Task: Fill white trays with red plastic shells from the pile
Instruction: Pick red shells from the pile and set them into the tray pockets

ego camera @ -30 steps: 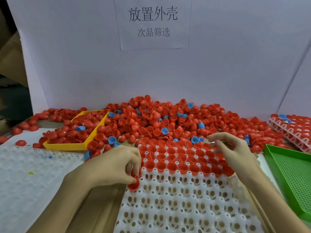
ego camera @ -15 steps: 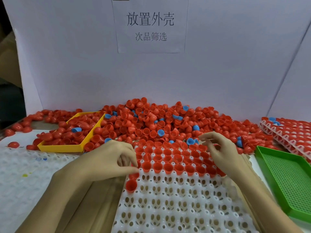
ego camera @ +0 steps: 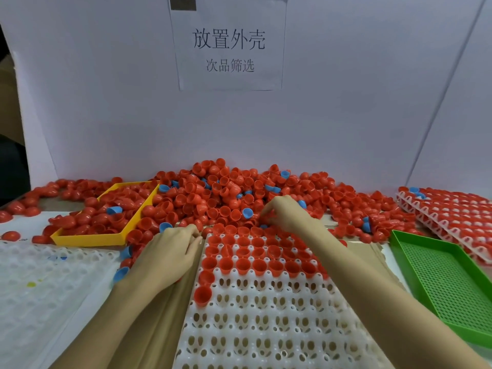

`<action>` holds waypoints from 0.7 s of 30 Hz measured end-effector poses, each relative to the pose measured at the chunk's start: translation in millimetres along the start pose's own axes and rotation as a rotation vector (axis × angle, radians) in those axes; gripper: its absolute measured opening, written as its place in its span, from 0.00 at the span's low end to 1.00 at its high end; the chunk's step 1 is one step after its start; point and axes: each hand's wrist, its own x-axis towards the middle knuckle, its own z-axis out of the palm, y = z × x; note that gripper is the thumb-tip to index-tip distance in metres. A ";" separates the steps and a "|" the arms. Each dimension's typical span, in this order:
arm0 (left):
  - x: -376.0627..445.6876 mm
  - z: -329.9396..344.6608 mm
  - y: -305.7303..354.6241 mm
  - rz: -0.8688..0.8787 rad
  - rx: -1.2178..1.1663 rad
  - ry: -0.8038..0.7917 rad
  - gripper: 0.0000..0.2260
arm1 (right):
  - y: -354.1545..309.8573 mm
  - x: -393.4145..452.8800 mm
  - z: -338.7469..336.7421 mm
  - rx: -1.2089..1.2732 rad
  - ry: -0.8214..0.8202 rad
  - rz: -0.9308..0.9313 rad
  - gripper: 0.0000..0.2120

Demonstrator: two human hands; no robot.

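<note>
Two hands work over one white tray (ego camera: 266, 323) lying between the forearms, its long axis running away from the person toward the pile (ego camera: 234, 198). The tray's far rows, between the two hands, hold red shells (ego camera: 245, 265) seated open end up; roughly four rows are filled, and two more shells (ego camera: 203, 294) sit in the leftmost column just nearer than those rows. The remaining pockets toward the person stand unfilled. The left hand (ego camera: 170, 254) rests at the tray's far-left corner with fingers curled inward; whether it holds a shell cannot be told. The right hand (ego camera: 285, 214) reaches past the tray's far edge into the pile, fingertips bunched downward among the shells; what it pinches cannot be told. The pile lies beyond both hands, too many shells to count, with scattered blue shells (ego camera: 247, 213) mixed in. One yellow tray (ego camera: 87, 239) with red shells lies beyond and left of the left hand. A second white tray (ego camera: 40, 288) lies left of the left forearm. One green perforated tray (ego camera: 447, 278) lies right of the right forearm, and a stack of filled trays (ego camera: 452, 211) lies beyond it on the surface.
</note>
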 end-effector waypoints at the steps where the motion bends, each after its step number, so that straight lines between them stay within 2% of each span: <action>1: 0.0 -1.6 -0.1 0.005 -0.004 0.000 0.08 | -3.1 6.7 3.3 -0.024 -0.006 0.015 0.14; 6: -2.0 -7.7 0.5 0.044 0.009 -0.030 0.09 | -10.2 23.5 9.6 -0.006 0.034 0.069 0.12; 11: -3.5 -7.7 7.1 0.074 -0.038 0.041 0.08 | -1.2 0.0 -4.9 0.319 0.192 0.031 0.09; 14: -4.7 -8.8 20.1 0.107 -0.185 0.110 0.07 | -1.6 -34.1 -14.7 0.557 0.223 -0.026 0.08; 16: -6.4 -8.9 32.9 0.139 -0.341 0.135 0.10 | -6.1 -58.3 -19.2 0.678 0.214 -0.054 0.10; 19: -12.6 -7.2 53.3 0.190 -0.545 0.068 0.19 | -18.7 -92.6 -22.5 0.791 0.181 -0.105 0.13; 21: -18.0 -6.0 64.6 0.206 -0.622 0.003 0.21 | -27.3 -110.7 -21.4 0.845 0.158 -0.144 0.14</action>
